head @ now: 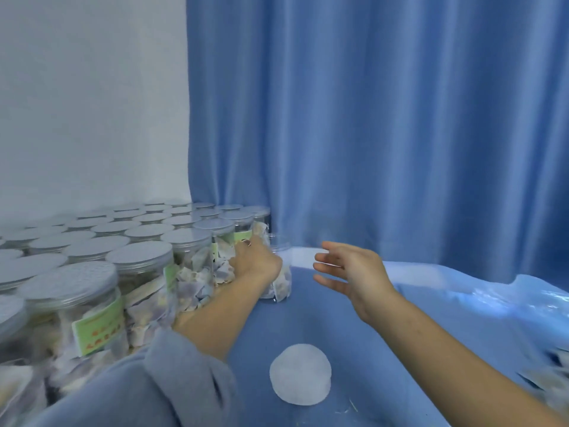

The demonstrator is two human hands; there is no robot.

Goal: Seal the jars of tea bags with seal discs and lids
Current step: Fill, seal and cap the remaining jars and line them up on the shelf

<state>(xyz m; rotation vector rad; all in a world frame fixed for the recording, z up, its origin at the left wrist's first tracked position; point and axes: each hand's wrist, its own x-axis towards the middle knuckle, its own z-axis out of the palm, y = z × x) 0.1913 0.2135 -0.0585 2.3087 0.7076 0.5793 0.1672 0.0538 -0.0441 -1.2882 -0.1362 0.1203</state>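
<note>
Jar [278, 272] without a lid stands upright on the blue-covered table [415, 318], at the right end of the block of sealed jars [132, 272] and just in front of the blue curtain [385, 118]. It is clear plastic, holds tea bags in its lower part, and its open mouth shows above the left hand [257, 261]. The left hand is wrapped around the jar's left side; its fingers [243, 245] curl toward the neighbouring sealed jars, and the grip appears closed on the jar, though blur makes the exact contact hard to confirm. The left forearm runs from a grey-blue sleeve [172, 374] at bottom left diagonally up to the jar, lying against the front row of sealed jars.

The right hand [354, 272] hovers just right of the jar, apart from it, holding nothing. Its fingers [329, 266] are spread and extended toward the jar, palm turned left and slightly down. The right forearm reaches in from the lower right corner, raised above the table.

A stack of white seal discs [300, 378] lies on the table near the bottom centre, between the two forearms and well apart from the jar. The sealed jars carry grey lids and green labels. More tea bags [551, 377] lie blurred at the right edge.
</note>
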